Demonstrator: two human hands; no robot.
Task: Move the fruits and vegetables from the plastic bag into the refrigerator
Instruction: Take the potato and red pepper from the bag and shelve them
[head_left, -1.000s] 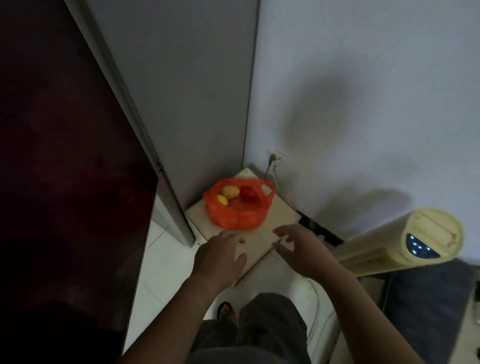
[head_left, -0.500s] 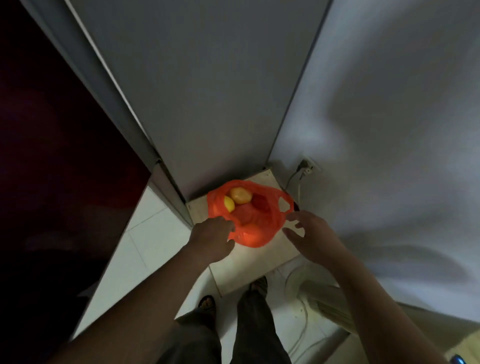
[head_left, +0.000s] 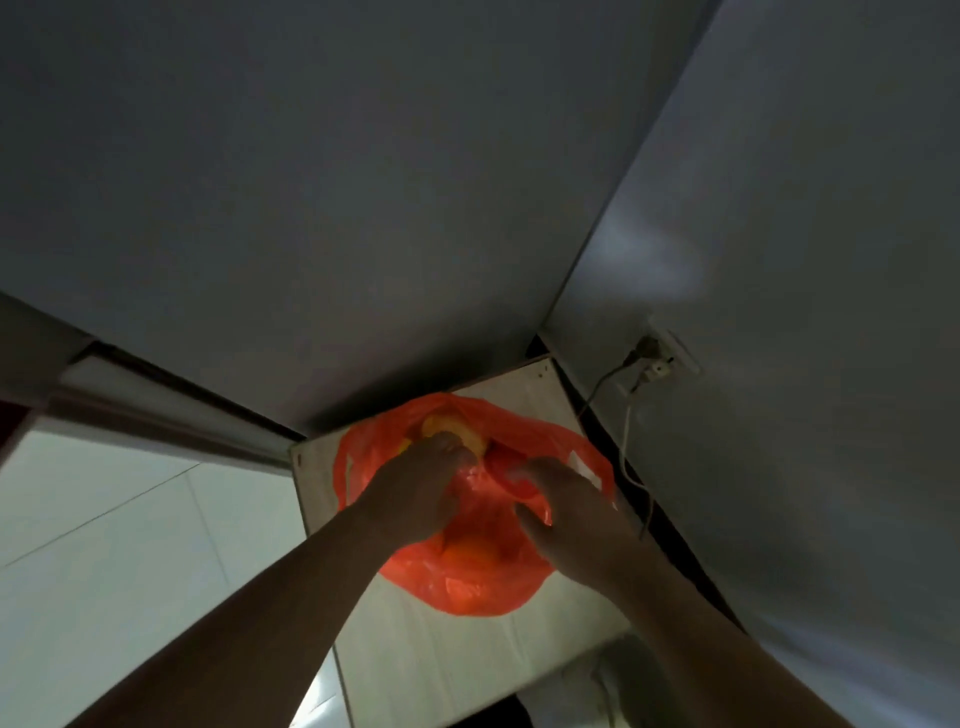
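An orange plastic bag (head_left: 467, 587) lies open on a small white stand (head_left: 457, 670) in the corner beside the grey refrigerator side (head_left: 337, 208). Inside it I see a yellow fruit (head_left: 441, 423) at the back and a red fruit (head_left: 506, 470) to its right; more orange shapes show through the plastic lower down. My left hand (head_left: 415, 493) reaches into the bag, its fingertips curled over the yellow fruit. My right hand (head_left: 569, 512) is also in the bag, with fingers and thumb around the red fruit. The fingertips of both hands are partly hidden.
A grey wall (head_left: 805, 312) closes the right side, with a power socket and plug (head_left: 657, 356) and cables hanging down behind the stand. Pale floor tiles (head_left: 104, 571) lie to the left. A light-coloured object sits on the floor below the stand's near corner.
The view has dropped closer to the bag. Both hands moved from the bag's outer edges into its opening, the left onto the yellow fruit and the right onto the red one.
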